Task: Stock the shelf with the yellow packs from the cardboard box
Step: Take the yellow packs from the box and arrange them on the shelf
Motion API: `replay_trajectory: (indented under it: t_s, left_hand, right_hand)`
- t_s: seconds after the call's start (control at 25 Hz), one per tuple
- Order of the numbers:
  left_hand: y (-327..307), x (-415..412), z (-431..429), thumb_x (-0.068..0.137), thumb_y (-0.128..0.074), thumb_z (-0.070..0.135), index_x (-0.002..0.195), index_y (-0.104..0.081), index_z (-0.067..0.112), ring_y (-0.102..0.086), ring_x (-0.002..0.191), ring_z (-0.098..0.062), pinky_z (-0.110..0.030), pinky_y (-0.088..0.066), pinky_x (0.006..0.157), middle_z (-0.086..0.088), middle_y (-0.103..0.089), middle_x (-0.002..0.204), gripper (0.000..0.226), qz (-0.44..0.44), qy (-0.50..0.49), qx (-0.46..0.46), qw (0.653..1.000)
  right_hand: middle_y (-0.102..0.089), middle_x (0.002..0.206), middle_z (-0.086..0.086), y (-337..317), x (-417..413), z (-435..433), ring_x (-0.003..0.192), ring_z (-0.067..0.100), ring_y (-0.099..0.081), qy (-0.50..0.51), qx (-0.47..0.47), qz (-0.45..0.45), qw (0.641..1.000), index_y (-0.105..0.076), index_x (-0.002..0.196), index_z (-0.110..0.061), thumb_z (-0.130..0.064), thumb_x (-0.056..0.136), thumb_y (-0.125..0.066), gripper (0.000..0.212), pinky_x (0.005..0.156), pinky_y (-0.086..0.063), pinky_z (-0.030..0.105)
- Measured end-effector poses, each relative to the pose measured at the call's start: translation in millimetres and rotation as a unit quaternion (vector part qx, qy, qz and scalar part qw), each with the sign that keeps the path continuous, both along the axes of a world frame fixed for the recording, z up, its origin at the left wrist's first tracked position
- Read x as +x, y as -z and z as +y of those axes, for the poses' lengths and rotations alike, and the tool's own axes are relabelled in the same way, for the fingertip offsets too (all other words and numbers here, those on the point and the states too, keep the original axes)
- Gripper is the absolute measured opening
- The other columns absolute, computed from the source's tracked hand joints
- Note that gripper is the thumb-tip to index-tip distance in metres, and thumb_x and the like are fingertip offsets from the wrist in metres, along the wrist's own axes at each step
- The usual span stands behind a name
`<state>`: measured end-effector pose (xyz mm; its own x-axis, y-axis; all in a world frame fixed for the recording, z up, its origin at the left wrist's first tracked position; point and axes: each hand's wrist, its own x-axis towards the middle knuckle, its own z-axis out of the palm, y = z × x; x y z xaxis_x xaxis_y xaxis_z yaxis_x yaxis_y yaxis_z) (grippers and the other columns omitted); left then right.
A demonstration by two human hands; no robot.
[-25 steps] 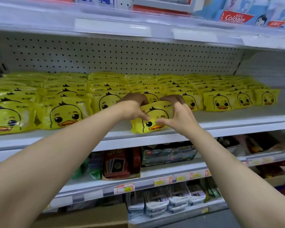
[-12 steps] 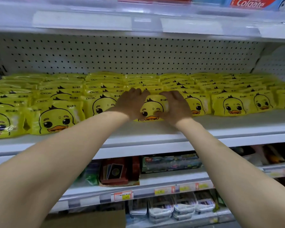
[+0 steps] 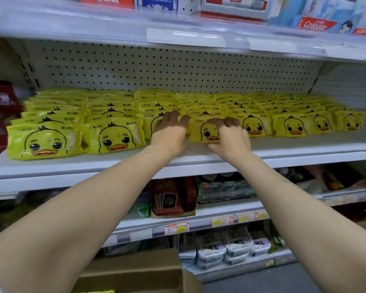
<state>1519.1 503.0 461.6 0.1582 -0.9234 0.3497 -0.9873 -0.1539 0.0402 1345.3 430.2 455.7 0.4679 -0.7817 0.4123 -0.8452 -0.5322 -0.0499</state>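
Both bare arms reach up to the shelf (image 3: 304,152), whose white front edge runs across the middle of the view. Rows of yellow packs (image 3: 114,138) printed with a duck face cover the shelf from its left end almost to its right end, stacked back to the pegboard wall (image 3: 178,68).

The front pack (image 3: 203,132) lies in the front row near the middle of the shelf, set back from the front edge, its duck face turned outward. The left hand (image 3: 170,132) lies flat just to its left, fingers straight and slightly spread, touching the tops of the neighbouring packs. The right hand (image 3: 230,138) has its fingers bent over the pack's top right corner with the thumb along its lower edge, so it seems to grip the pack, though motion blur makes that uncertain.

The cardboard box (image 3: 140,269) sits low at the bottom centre, below the 2 lower shelves. Toothpaste cartons (image 3: 317,25) stand on the shelf above, and a red card box (image 3: 167,197) stands on the one below.
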Motion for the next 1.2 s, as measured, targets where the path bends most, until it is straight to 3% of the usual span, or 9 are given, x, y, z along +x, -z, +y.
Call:
replay_trajectory:
  t_s: [0.16,0.32,0.64,0.8,0.92,1.2]
  left_hand:
    - [-9.2,36.9,81.9,0.069,-0.085,0.037,0.139,-0.039,0.022,-0.037,0.126,-0.033,-0.045,-0.047,0.091,-0.013,-0.038,0.135,0.085,0.035,-0.026,0.035,0.998]
    - [3.5,69.7,150.1,0.069,-0.086,0.033,0.136,-0.04,0.021,-0.036,0.121,-0.03,-0.041,-0.046,0.085,-0.01,-0.037,0.128,0.082,0.066,-0.011,0.058,0.996]
    - [85.3,124.3,240.8,0.075,-0.081,0.027,0.124,-0.043,0.02,-0.04,0.11,-0.03,-0.038,-0.039,0.063,-0.01,-0.039,0.118,0.063,0.057,-0.02,0.135,0.989]
    - [137.5,142.9,264.8,0.077,-0.079,0.03,0.12,-0.043,0.022,-0.043,0.107,-0.029,-0.037,-0.038,0.066,-0.008,-0.039,0.118,0.056,0.097,-0.051,0.179,0.978]
    - [181.8,157.0,276.9,0.076,-0.079,0.031,0.117,-0.048,0.023,-0.047,0.111,-0.029,-0.039,-0.046,0.075,-0.007,-0.042,0.119,0.052,0.139,-0.065,0.227,0.962]
    - [337.8,188.5,316.1,0.08,-0.074,0.041,0.121,-0.053,0.026,-0.048,0.12,-0.024,-0.035,-0.04,0.095,-0.003,-0.048,0.124,0.049,0.218,-0.119,0.367,0.896]
  right_hand:
    - [-0.052,0.131,0.006,-11.1,37.7,79.0,0.126,0.028,-0.04,-0.022,0.044,0.033,0.998,-0.043,0.139,-0.028,-0.055,0.076,-0.076,0.076,0.097,-0.039,0.04]
    - [-0.047,0.138,0.006,-1.1,72.9,145.7,0.129,0.028,-0.04,-0.065,0.091,0.029,0.993,-0.043,0.139,-0.029,-0.047,0.074,-0.081,0.077,0.101,-0.039,0.04]
    - [-0.045,0.129,0.003,76.0,124.2,228.7,0.123,0.026,-0.043,-0.105,0.157,0.091,0.978,-0.041,0.139,-0.033,-0.046,0.075,-0.08,0.076,0.088,-0.05,0.043]
    - [-0.045,0.127,0.002,130.9,147.4,245.9,0.122,0.025,-0.044,-0.131,0.188,0.152,0.961,-0.038,0.139,-0.033,-0.047,0.077,-0.078,0.075,0.085,-0.051,0.041]
    - [-0.046,0.128,0.004,175.2,160.2,251.6,0.124,0.026,-0.044,-0.157,0.236,0.18,0.942,-0.041,0.139,-0.03,-0.045,0.078,-0.077,0.072,0.091,-0.047,0.04]
    - [-0.05,0.131,0.005,336.1,178.1,267.3,0.125,0.026,-0.047,-0.175,0.393,0.25,0.867,-0.047,0.135,-0.028,-0.044,0.082,-0.074,0.062,0.097,-0.046,0.037]
